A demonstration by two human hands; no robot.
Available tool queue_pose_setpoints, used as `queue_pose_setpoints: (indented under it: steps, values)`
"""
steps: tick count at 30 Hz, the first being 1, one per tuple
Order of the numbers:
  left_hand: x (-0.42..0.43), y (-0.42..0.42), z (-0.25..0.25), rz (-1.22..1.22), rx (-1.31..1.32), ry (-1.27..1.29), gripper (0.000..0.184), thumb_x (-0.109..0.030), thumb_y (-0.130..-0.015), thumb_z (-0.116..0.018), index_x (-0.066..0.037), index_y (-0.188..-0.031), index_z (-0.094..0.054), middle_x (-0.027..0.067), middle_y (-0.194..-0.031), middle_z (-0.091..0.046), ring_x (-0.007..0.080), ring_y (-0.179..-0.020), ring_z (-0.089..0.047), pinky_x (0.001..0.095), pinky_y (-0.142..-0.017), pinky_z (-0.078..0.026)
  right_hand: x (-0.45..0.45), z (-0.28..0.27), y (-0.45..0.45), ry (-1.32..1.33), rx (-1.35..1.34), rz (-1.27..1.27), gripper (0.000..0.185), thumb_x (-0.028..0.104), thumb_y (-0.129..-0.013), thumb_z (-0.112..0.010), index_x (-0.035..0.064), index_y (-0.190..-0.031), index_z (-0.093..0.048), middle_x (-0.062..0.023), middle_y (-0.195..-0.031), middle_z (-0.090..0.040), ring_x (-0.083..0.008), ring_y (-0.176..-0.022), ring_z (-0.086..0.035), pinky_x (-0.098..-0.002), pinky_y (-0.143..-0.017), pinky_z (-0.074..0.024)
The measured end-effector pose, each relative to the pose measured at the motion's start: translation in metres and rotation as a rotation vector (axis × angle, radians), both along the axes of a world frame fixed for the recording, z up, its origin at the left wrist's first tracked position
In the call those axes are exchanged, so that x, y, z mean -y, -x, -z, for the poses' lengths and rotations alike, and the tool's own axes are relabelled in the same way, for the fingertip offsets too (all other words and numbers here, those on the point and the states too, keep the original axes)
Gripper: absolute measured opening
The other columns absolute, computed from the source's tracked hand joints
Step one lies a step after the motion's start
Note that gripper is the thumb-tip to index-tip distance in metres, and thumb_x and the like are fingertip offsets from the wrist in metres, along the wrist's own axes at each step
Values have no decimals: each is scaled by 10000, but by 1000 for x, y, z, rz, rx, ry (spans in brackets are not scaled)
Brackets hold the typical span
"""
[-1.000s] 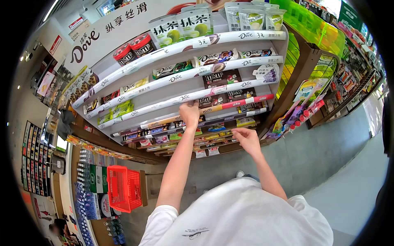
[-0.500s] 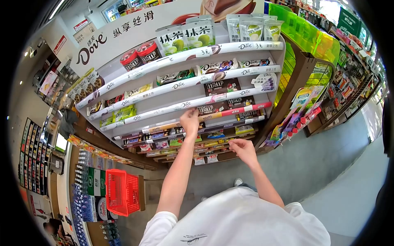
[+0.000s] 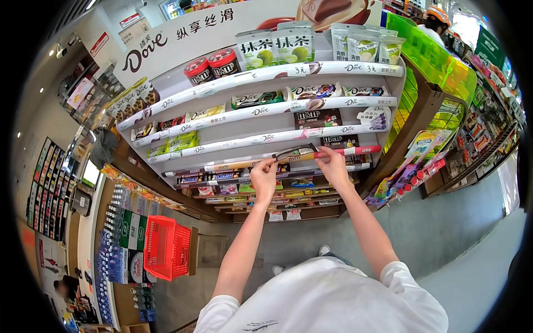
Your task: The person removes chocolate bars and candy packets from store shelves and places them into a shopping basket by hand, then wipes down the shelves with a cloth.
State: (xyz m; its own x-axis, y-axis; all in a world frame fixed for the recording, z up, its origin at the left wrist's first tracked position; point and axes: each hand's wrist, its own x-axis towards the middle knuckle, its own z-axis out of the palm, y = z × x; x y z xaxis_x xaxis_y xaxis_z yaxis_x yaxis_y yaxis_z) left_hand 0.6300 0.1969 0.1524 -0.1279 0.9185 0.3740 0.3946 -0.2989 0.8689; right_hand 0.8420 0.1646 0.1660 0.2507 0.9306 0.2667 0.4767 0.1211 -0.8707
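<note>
Both hands hold a dark brown M&M's packet (image 3: 295, 151) in front of the candy rack. It is tilted, so its printed face hardly shows. My left hand (image 3: 264, 177) pinches the packet's left end, fingers closed. At its right end, my right hand (image 3: 334, 167) grips with thumb and fingers. Just behind the right hand, another M&M's packet (image 3: 341, 141) stands on the shelf. A larger dark M&M's packet (image 3: 317, 118) lies one tier higher.
The white tiered rack (image 3: 250, 145) carries Dove bars (image 3: 257, 100), red-lidded M&M's tubs (image 3: 224, 62) and green-white pouches (image 3: 294, 47). A red basket (image 3: 166, 248) is at lower left. A brown post (image 3: 408, 130) borders the rack on the right. A person in an orange helmet (image 3: 438, 15) is behind.
The M&M's packet has come off the shelf toward me. My right hand has moved up and closed on its right end. The view has shifted, and a person now appears at upper right.
</note>
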Motion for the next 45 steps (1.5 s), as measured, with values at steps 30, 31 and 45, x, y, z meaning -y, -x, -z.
queue_pose_setpoints:
  steps: [30, 31, 45]
  values:
    - [175, 111, 49, -379, 594, 358, 155, -92, -817, -654, 23, -922, -652, 64, -803, -633, 107, -672, -612, 233, -502, -521, 53, 36, 135, 195, 57, -489, 83, 66, -766, -645, -15, -779, -644, -89, -636, -623, -131, -578, -583, -272, -563, -462]
    - [188, 125, 50, -412, 603, 339, 155, -92, -817, -654, 23, -922, -652, 64, -803, -633, 107, -672, -612, 233, -502, -521, 56, 42, 153, 179, 100, -526, 85, 70, -766, -646, -13, -779, -644, -88, -633, -621, -143, -565, -579, -281, -560, -464]
    - [312, 328, 61, -896, 486, 141, 147, -126, -774, -692, -16, -871, -694, 56, -653, -639, 86, -490, -553, 212, -442, -425, 130, 51, 424, -45, 180, -899, 119, 90, -795, -626, -25, -772, -607, -117, -677, -586, -183, -571, -564, -310, -536, -453]
